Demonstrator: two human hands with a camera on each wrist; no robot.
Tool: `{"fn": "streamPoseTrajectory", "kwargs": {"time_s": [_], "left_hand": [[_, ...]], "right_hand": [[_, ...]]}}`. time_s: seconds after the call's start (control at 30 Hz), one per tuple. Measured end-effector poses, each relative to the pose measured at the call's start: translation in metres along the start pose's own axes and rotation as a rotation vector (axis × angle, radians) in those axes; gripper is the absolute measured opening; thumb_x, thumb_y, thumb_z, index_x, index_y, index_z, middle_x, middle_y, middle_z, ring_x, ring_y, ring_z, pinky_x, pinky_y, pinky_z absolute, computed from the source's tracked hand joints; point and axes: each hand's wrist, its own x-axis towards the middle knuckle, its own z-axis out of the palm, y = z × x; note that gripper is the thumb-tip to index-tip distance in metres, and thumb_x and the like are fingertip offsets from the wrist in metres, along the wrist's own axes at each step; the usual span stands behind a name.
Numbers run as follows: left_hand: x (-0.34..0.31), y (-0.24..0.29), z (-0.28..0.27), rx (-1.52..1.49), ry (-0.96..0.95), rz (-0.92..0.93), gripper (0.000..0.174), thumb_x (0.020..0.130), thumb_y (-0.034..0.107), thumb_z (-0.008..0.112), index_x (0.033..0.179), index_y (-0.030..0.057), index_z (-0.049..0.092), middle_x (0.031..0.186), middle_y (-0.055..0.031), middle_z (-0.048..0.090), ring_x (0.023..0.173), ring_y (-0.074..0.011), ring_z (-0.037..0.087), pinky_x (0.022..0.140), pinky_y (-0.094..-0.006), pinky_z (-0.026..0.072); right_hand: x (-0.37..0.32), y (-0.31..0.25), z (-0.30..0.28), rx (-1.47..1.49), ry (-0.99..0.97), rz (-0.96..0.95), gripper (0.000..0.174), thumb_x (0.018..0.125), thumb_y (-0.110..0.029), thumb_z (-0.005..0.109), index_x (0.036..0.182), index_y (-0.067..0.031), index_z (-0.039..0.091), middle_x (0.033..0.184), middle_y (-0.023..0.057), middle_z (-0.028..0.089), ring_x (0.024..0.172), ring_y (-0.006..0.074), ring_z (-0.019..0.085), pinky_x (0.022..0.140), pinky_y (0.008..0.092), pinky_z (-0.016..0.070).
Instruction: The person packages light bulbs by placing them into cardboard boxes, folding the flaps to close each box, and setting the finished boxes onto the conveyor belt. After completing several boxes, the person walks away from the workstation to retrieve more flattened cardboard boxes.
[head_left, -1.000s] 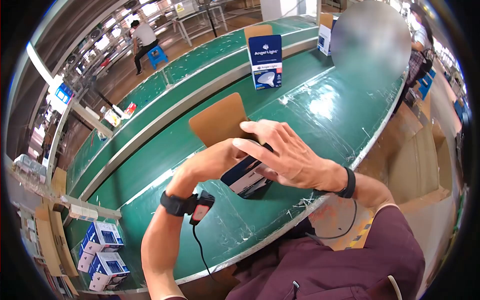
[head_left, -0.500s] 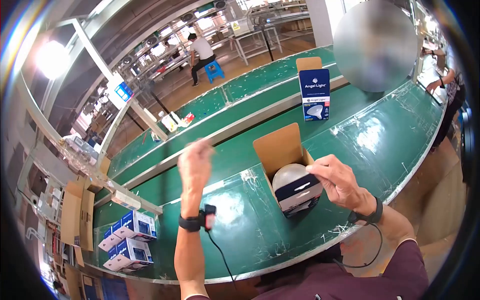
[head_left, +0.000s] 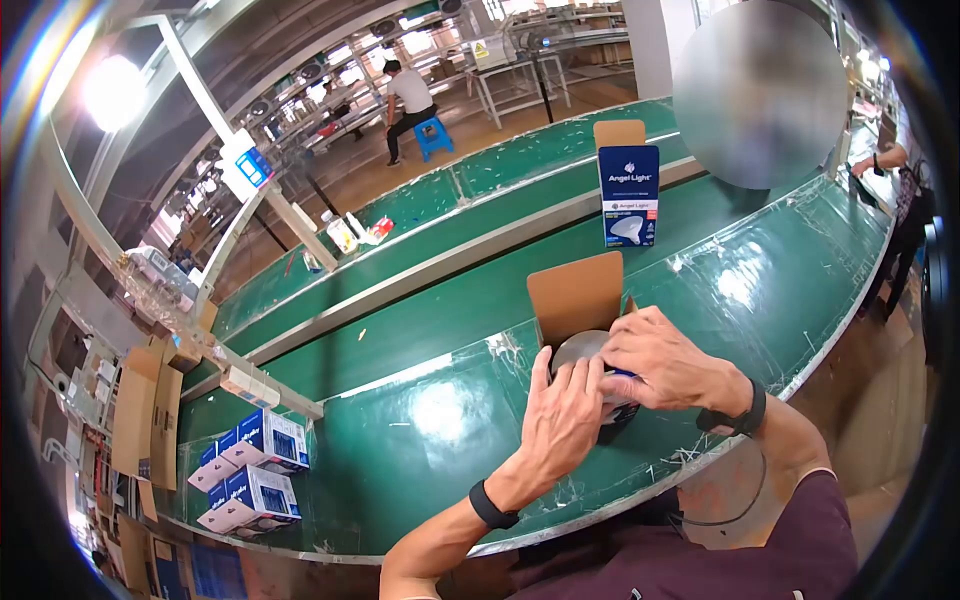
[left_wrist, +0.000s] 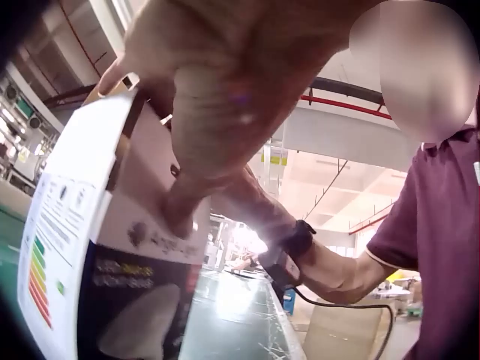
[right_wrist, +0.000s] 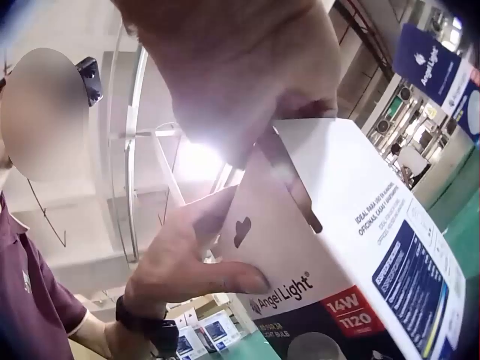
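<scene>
On the green table stands a carton with its brown flap point(head_left: 577, 290) raised and a round grey lamp face point(head_left: 582, 350) inside. My left hand point(head_left: 562, 415) grips the carton's near left edge, fingers over the top. In the right wrist view, the thumb of my left hand point(right_wrist: 187, 262) lies flat on the printed front point(right_wrist: 281, 296). My right hand point(head_left: 675, 365) pinches the near right part of the rim with curled fingers. The left wrist view has my left hand point(left_wrist: 217, 97) above the carton's printed side point(left_wrist: 64, 247). The hands hide most of the near panel.
Behind the carton stands another open blue and white box point(head_left: 629, 195). Several closed boxes point(head_left: 262, 440) are grouped at the table's left end. A metal rail point(head_left: 440, 268) runs along the far side. People are at the far left and right; a white bottle point(head_left: 340, 232) lies beyond the rail.
My left hand has come from the air at the left onto the carton's near edge. My right hand remains at the rim, its fingers now closer to the left hand. The near dark blue flap is now mostly covered.
</scene>
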Motion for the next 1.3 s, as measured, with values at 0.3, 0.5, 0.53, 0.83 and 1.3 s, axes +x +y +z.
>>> {"fn": "streamPoseTrajectory", "kwargs": {"time_s": [0.3, 0.5, 0.53, 0.83, 1.3], "left_hand": [[0.018, -0.025, -0.015, -0.111, -0.266, 0.105, 0.023, 0.085, 0.023, 0.078, 0.097, 0.0032, 0.073, 0.080, -0.0146, 0.072, 0.086, -0.0350, 0.071, 0.111, -0.0537, 0.0409], [0.013, -0.024, -0.026, -0.129, -0.201, 0.012, 0.009, 0.081, 0.015, 0.079, 0.086, 0.0079, 0.077, 0.084, -0.0149, 0.075, 0.096, -0.0331, 0.071, 0.116, -0.0531, 0.0344], [0.006, -0.022, -0.024, -0.166, -0.106, -0.002, 0.007, 0.080, 0.013, 0.080, 0.085, 0.0083, 0.078, 0.083, -0.0134, 0.075, 0.101, -0.0318, 0.071, 0.118, -0.0542, 0.0321], [-0.029, -0.004, -0.021, -0.357, 0.210, -0.084, 0.019, 0.069, 0.009, 0.090, 0.080, 0.0068, 0.075, 0.129, -0.0161, 0.071, 0.134, -0.0436, 0.056, 0.121, -0.0555, 0.0334], [-0.042, -0.041, 0.023, -0.445, -0.066, 0.210, 0.060, 0.080, 0.039, 0.087, 0.132, 0.0147, 0.072, 0.149, -0.0071, 0.063, 0.144, -0.0350, 0.052, 0.118, -0.0505, 0.0358]], "right_hand": [[0.001, 0.008, 0.013, -0.053, -0.370, -0.014, 0.024, 0.073, -0.012, 0.078, 0.094, -0.0049, 0.068, 0.089, 0.0146, 0.071, 0.093, 0.0327, 0.068, 0.108, 0.0463, 0.0392], [-0.001, 0.002, 0.000, 0.138, -0.202, -0.024, 0.017, 0.085, -0.021, 0.078, 0.082, -0.0075, 0.069, 0.086, 0.0122, 0.071, 0.102, 0.0321, 0.069, 0.111, 0.0494, 0.0397], [-0.004, 0.002, -0.001, 0.083, -0.138, -0.049, 0.020, 0.087, -0.025, 0.077, 0.083, -0.0075, 0.069, 0.086, 0.0104, 0.070, 0.105, 0.0307, 0.068, 0.112, 0.0515, 0.0388], [-0.028, 0.009, 0.002, 0.462, 0.409, 0.014, 0.034, 0.101, -0.033, 0.069, 0.119, -0.0046, 0.071, 0.122, 0.0128, 0.069, 0.125, 0.0294, 0.059, 0.116, 0.0507, 0.0395], [-0.040, 0.017, 0.097, 1.243, 0.169, 0.542, 0.087, 0.096, -0.027, 0.076, 0.165, -0.0054, 0.029, 0.160, 0.0147, 0.046, 0.150, 0.0256, 0.040, 0.124, 0.0433, 0.0317]]}}
